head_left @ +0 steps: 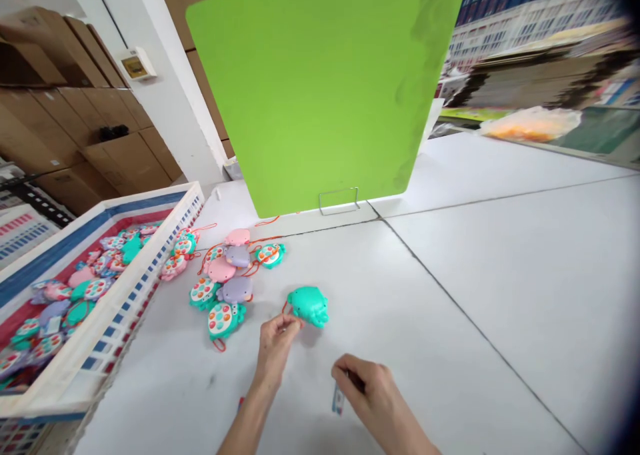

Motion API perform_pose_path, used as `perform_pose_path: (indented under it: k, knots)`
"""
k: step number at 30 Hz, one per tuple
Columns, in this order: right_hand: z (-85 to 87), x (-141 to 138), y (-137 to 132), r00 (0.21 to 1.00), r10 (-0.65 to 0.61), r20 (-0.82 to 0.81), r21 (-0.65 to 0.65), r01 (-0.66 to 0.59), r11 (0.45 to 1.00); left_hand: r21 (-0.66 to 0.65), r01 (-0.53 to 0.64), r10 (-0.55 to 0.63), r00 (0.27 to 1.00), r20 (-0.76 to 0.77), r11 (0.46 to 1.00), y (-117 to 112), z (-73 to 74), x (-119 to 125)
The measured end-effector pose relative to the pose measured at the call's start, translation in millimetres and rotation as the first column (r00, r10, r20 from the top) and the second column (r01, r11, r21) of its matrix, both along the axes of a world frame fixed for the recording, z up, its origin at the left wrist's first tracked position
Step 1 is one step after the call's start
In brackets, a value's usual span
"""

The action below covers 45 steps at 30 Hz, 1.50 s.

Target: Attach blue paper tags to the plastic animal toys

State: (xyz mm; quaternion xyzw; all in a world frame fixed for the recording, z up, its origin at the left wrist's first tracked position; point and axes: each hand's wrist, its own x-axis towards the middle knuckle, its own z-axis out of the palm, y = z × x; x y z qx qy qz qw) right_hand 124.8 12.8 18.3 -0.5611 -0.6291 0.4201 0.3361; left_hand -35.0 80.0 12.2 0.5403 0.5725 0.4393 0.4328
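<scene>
My left hand (276, 343) pinches the red string at the edge of a teal turtle-shaped toy (310, 304) lying on the white table (500, 255). My right hand (373, 392) is closed near the table's front, gripping a small flat object (339, 399) that I cannot make out. A pile of several pink, purple and teal toys (226, 275) with red strings lies just left of the teal toy.
A white crate with blue and red sides (107, 322) full of the same toys stands at the left. A green board (320, 88) stands upright at the back in a clear holder (339, 200). Cardboard boxes (65, 108) are stacked behind.
</scene>
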Motion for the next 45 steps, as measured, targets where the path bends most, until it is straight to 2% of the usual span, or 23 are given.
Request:
perform_pose_path:
  k: [3, 6, 10, 13, 19, 24, 32, 39, 45]
  knots:
    - [6.2, -7, 7, 0.998, -0.039, 0.042, 0.088, 0.035, 0.996, -0.034, 0.033, -0.029, 0.995, 0.09, 0.999, -18, 11.4, 0]
    - [5.0, -11, 9, 0.999, -0.027, -0.034, 0.139, 0.032, 0.99, -0.067, 0.036, -0.026, 0.989, 0.143, 0.997, -34, 15.9, -2]
    - [-2.2, -14, 3, 0.993, -0.015, -0.118, 0.052, 0.021, 0.998, -0.115, 0.038, -0.016, 0.982, 0.189, 0.993, -51, 10.3, -7]
    - [-5.6, -15, -1, 0.995, 0.002, -0.103, 0.014, -0.001, 1.0, -0.141, 0.044, -0.012, 0.975, 0.222, 0.989, -58, 4.4, -9]
    - [-3.3, -18, -2, 0.992, 0.078, 0.103, 0.075, -0.086, 0.993, -0.15, 0.042, -0.004, 0.969, 0.247, 0.988, -65, -0.1, -9]
    - [-6.8, -21, -1, 0.959, 0.049, 0.278, 0.115, -0.084, 0.99, -0.191, 0.049, -0.005, 0.974, 0.226, 0.98, -69, 0.1, -7]
    - [-9.0, -26, -4, 0.83, 0.021, 0.557, 0.115, -0.102, 0.988, -0.195, 0.04, 0.022, 0.951, 0.307, 0.98, -73, -1.5, -5]
    - [-13.5, -22, -6, 0.737, 0.056, 0.674, 0.105, -0.17, 0.98, -0.229, -0.004, 0.076, 0.948, 0.308, 0.974, -74, -12.8, -9]
    - [-19.5, -14, -7, 0.649, 0.093, 0.755, 0.104, -0.258, 0.96, -0.231, -0.032, 0.107, 0.94, 0.323, 0.972, -76, -15.6, -13]
